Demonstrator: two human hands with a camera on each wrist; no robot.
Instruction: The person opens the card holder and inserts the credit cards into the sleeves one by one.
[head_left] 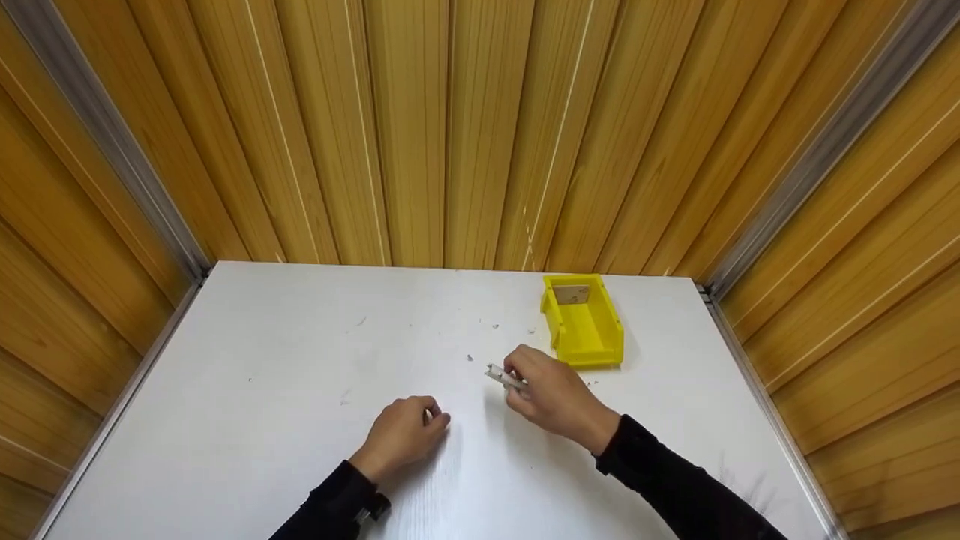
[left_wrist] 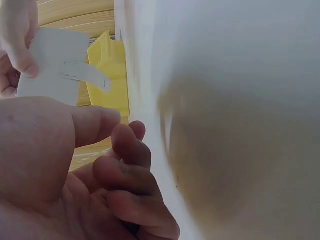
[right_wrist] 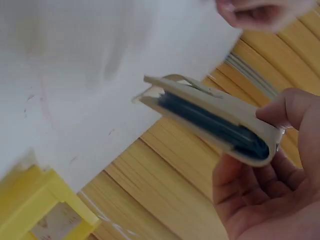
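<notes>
My right hand (head_left: 553, 394) holds a small cream card holder (head_left: 501, 374) above the table, thumb on one face and fingers on the other. Seen from the right wrist, the folded card holder (right_wrist: 235, 109) stands edge-on, with dark blue leaves or sleeves between its covers. A short strap (left_wrist: 92, 76) with a small round snap sticks out from its flat face in the left wrist view. Low over the table, my left hand (head_left: 405, 435) has its fingers loosely curled, the thumb near the index fingertip. Nothing lies in it, and it is apart from the card holder.
A yellow open bin (head_left: 590, 349) stands at the back right of the white table (head_left: 300, 375), just beyond my right hand. Small dark scraps or marks dot the tabletop. Wood-look panels (head_left: 450, 135) wall the back and both sides, with metal rails at the corners.
</notes>
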